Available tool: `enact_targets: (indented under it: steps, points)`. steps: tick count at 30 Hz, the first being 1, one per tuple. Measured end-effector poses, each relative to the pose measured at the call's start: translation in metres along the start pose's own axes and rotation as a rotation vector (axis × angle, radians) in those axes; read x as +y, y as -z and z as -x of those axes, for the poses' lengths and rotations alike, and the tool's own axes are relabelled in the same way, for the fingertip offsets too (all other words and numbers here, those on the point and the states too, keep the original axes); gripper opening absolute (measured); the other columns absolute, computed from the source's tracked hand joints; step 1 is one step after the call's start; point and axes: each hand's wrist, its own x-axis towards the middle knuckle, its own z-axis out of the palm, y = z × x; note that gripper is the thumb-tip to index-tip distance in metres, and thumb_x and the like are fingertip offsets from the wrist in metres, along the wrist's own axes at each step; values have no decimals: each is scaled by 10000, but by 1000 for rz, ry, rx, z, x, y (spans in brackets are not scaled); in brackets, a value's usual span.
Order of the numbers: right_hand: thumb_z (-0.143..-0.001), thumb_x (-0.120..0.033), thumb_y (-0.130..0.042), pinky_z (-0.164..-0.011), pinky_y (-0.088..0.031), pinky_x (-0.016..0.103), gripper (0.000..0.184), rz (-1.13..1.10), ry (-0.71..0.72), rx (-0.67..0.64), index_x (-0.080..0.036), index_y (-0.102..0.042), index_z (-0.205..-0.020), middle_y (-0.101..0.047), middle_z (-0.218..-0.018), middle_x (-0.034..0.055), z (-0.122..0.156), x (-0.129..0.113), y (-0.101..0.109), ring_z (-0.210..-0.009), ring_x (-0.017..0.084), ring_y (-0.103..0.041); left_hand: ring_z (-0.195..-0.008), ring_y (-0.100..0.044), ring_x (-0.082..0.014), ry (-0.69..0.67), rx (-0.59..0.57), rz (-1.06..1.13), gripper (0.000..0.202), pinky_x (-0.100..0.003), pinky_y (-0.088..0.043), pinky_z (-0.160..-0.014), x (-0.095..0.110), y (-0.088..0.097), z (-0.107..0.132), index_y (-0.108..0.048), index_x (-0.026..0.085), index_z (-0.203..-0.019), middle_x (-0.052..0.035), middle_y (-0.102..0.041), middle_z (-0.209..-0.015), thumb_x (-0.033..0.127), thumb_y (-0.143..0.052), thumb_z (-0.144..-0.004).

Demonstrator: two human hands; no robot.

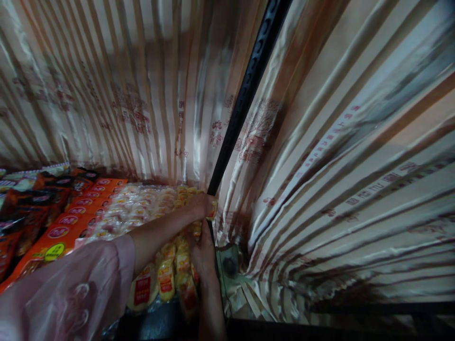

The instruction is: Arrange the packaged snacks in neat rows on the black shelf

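Note:
My left hand [201, 206], reaching in from the lower left in a pale pink sleeve, is curled at the far right corner of the shelf. A small yellow-and-red snack packet [213, 210] shows at its fingertips. Just below it, my right hand [204, 248] lies along the right end of the packet rows. Its fingers point up and its thumb stands apart, against the yellow snack packets [182, 260]; part of the hand is dim. Round cream-coloured packets with a red label [142, 286] lie nearer me, left of my right hand.
Clear-wrapped pale snacks [133, 208], orange packs [76, 208] and dark orange bags [39, 196] fill the shelf leftward. A black slotted post [245, 94] rises behind my hands. Pleated printed curtains [152, 94] hang behind and to the right. A thin wire hangs beside the right forearm.

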Motion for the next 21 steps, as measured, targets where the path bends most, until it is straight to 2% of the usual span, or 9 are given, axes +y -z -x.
enact_targets:
  steps: [3, 8, 12, 16, 21]
  points:
    - [-857, -423, -460, -1080, -287, 392, 615, 103, 10, 13, -144, -348, -1393, -432, -1391, 127, 3, -3, -2, -1293, 228, -388, -786, -623, -214, -35, -23, 2, 129, -289, -468, -740, 4, 3, -4, -664, 107, -808, -112, -671, -777, 107, -553, -742]
    - [-869, -396, -423, -1034, -352, 412, 582, 172, 49, 30, -100, -385, -1368, -453, -1363, 178, 7, -3, -3, -1260, 254, -433, -786, -626, -218, -57, -18, 38, 167, -300, -470, -732, -1, 7, 1, -676, 110, -860, -108, -677, -781, 102, -556, -743]
    - [-870, -389, -424, -1010, -378, 413, 559, 184, 59, 57, -107, -408, -1353, -506, -1315, 177, 7, -1, -3, -1216, 256, -482, -759, -629, -214, -51, -17, 43, 167, -282, -471, -698, -6, 7, 6, -686, 111, -846, -106, -681, -777, 101, -559, -737]
    - [-871, -401, -414, -993, -396, 412, 577, 229, 37, 61, -86, -399, -1353, -491, -1326, 190, 7, 1, -7, -1205, 266, -493, -755, -630, -219, -59, -32, 41, 140, -279, -464, -697, -7, 6, 5, -688, 116, -780, -108, -681, -764, 97, -556, -738]
    - [-866, -410, -406, -983, -402, 419, 579, 272, 33, 98, -70, -417, -1335, -498, -1315, 196, 8, 5, -12, -1206, 276, -488, -752, -628, -216, -62, -46, 54, 143, -271, -457, -687, -9, 4, 4, -693, 137, -795, -95, -684, -757, 110, -567, -732]
